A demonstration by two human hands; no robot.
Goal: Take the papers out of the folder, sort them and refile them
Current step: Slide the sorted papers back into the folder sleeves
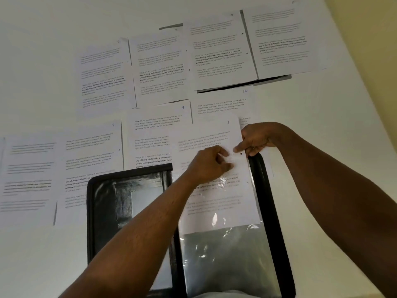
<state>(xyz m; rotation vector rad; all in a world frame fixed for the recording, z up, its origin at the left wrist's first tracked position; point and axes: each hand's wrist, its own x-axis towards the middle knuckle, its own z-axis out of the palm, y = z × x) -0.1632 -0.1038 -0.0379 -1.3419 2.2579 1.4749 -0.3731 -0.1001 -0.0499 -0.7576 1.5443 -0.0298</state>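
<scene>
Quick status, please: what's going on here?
Both hands, left and right, pinch one printed white sheet half inside the open black folder's clear sleeve. Nothing blocking.

A black-edged folder (270,211) lies open on the table, its clear plastic sleeves showing; one printed sheet (217,203) sits partway inside the right-hand sleeve, its top sticking out. Other printed papers (159,67) lie spread flat in rows beyond it; some overlap.
</scene>
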